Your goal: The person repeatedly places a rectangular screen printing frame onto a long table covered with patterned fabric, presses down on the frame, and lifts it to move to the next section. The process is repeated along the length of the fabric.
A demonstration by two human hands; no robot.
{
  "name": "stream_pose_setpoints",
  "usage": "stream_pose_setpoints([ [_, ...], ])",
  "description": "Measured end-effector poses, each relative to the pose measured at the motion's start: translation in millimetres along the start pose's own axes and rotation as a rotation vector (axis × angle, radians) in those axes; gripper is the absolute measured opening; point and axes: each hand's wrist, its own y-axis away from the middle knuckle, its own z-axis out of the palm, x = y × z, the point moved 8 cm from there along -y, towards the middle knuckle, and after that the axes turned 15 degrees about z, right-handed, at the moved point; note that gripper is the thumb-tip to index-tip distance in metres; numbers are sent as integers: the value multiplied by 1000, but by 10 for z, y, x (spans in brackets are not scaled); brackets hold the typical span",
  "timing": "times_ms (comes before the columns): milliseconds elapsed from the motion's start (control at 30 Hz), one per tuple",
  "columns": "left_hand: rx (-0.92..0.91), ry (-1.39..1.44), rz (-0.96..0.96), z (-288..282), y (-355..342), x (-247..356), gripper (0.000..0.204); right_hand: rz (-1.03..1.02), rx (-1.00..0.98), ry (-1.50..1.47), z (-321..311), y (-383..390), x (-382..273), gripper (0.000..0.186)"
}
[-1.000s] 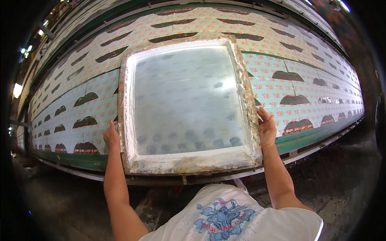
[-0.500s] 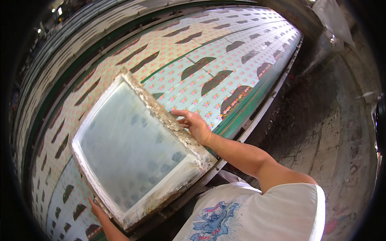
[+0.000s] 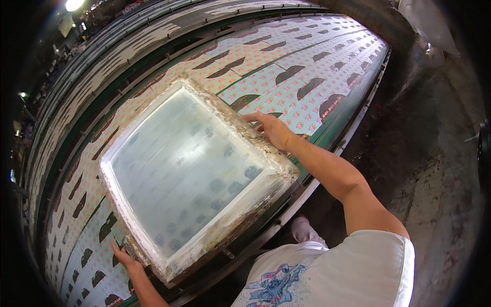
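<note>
A large screen-printing frame [image 3: 179, 169] lies tilted in view over the near part of a long printing table. Its pale mesh is translucent grey, with faint rounded dark marks, and its chunky border is crusted with dried whitish and brown matter. Along the right side of that border, my right hand [image 3: 273, 130] is closed on the edge with bent fingers. My left hand [image 3: 124, 257] holds the opposite side near the lower left corner; part of its fingers is hidden by the frame. Beneath lies pale blue printed sheeting [image 3: 302, 102] with small pink flowers and dark half-round shapes.
A green table edge [image 3: 335, 125] with a light rail runs away to the upper right. More long tables [image 3: 102, 71] stand at the left. Dark, stained floor [image 3: 394, 153] lies to the right, where a whitish hanging sheet [image 3: 427, 23] shows. My foot [image 3: 305, 230] is beside the table.
The frame and both my hands have shifted right and away along the table, covering more of the blue sheeting. My foot has come into view beside the table. The view has turned slightly.
</note>
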Motion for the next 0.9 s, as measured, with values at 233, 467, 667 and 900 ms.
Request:
stream_pose_setpoints([
  [233, 34, -35, -104, 1793, 1194, -259, 86, 87, 51, -87, -2016, -248, -326, 64],
  [467, 43, -111, -86, 3406, 2157, -934, 91, -30, 153, -72, -4000, -375, -613, 61],
  [667, 78, -82, -113, 3996, 2592, -1520, 88, -29, 192, -67, -4973, -387, -736, 60],
  [900, 141, -51, -68, 4589, 3000, -1755, 76, -69, 210, -36, -5490, -389, -895, 63],
])
